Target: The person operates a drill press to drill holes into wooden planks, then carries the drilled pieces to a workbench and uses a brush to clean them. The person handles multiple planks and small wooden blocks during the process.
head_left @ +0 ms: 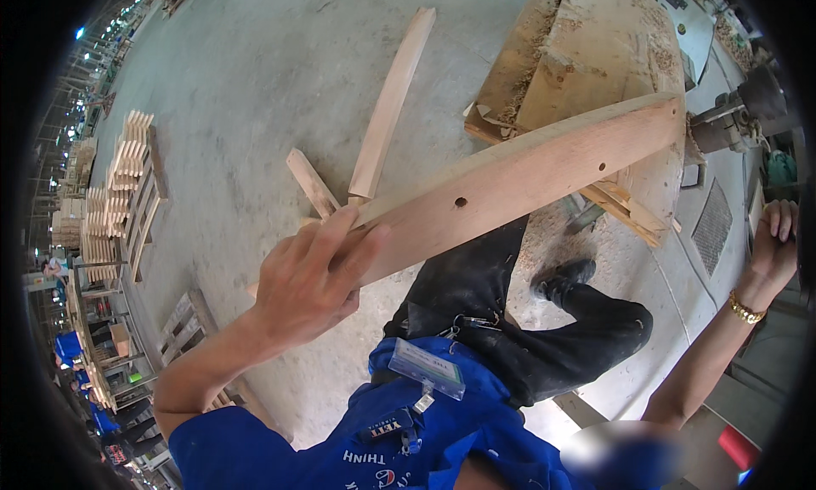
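My left hand point(310, 273) is wrapped round the near end of a long pale wooden board point(510, 177) with a few round holes in its face. The board slants up to the right, its far end by a dark metal machine part point(738, 120). Just beyond my fingers, a narrow curved wooden piece point(393, 103) and a shorter wooden piece point(312, 181) stick out; whether they join the board cannot be seen. At the far right, my right hand point(775, 243), a gold bracelet on its wrist, has curled fingers against the machine's dark edge. What they grip is hidden.
A wooden bench top point(595, 44) strewn with shavings stands at the back right. On the left are stacked wooden pieces point(119, 192) and a pallet point(191, 328). Sawdust covers the concrete floor near my shoe point(565, 277). A floor grate point(712, 226) lies by the machine.
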Available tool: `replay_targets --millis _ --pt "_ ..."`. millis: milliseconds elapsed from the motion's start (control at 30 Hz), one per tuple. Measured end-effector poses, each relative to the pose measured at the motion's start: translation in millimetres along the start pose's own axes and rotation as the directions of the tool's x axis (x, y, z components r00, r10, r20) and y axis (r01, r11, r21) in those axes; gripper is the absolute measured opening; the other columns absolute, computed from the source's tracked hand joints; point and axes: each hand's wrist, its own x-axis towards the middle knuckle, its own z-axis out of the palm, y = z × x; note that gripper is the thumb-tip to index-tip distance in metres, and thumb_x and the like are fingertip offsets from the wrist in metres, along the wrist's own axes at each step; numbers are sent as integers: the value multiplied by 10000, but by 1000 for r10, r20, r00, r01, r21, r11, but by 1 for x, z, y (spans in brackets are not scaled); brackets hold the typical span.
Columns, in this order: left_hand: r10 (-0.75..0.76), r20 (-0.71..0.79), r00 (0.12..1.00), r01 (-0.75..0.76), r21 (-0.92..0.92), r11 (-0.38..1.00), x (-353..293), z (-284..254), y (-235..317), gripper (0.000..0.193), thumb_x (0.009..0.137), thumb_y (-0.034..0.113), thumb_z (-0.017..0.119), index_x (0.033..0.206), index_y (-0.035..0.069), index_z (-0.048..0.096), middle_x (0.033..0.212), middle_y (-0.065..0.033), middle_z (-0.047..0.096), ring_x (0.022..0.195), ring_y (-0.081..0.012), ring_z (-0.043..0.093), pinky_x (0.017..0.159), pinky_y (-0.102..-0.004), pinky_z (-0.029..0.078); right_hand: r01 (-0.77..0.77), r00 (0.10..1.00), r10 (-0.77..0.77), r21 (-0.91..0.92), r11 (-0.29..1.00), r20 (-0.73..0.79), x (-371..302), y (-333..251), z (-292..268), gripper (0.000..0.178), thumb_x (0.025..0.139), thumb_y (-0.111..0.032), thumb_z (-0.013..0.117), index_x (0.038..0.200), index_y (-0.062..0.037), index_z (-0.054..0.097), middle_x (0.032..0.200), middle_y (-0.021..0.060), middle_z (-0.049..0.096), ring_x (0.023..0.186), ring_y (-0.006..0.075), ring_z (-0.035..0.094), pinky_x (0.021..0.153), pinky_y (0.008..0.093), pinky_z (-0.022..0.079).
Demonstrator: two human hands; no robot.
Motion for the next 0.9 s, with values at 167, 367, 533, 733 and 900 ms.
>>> replay_targets --millis 167,367,533,733,900 --pt "7 -34 999 -8 -13 1000 -4 3 -7 775 527 70 700 1267 130 477 1155 -138 480 854 -255 572 616 -327 506 20 998 -22 -21 1000 -62 0 7 7 164 858 -102 469 702 -50 478 553 -12 343 454 95 271 459 215 251" --pt "-57 52 997 68 -245 967 14 10 -1 909 463 102 747 1300 54 396 1178 -178 467 954 -324 567 701 -373 515 100 991 -108 -101 990 -76 -15 16 13 123 886 -90 412 950 -22 492 623 -20 389 515 87 274 492 240 256" --pt "-120 164 979 181 -433 883 85 0 28 880 563 165 744 1318 -16 329 1180 -212 437 1001 -363 540 771 -387 494 193 969 -187 21 981 -159 -15 34 42 179 942 -142 333 994 -74 491 640 -25 395 508 83 279 480 229 251" --pt "-51 118 992 107 -529 842 226 20 78 863 652 295 746 1303 -63 308 1262 -262 381 1105 -405 468 928 -399 409 234 932 -241 -59 971 -270 -16 35 41 176 957 -174 310 1029 -85 444 650 -11 396 512 88 304 466 229 261" --pt "-13 128 992 120 -891 437 247 25 99 855 703 352 722 1261 -156 320 1303 -292 364 1188 -409 412 974 -421 361 220 900 -250 -124 968 -357 -19 36 50 200 961 -170 311 1054 -76 460 659 -11 394 517 85 301 476 225 272"
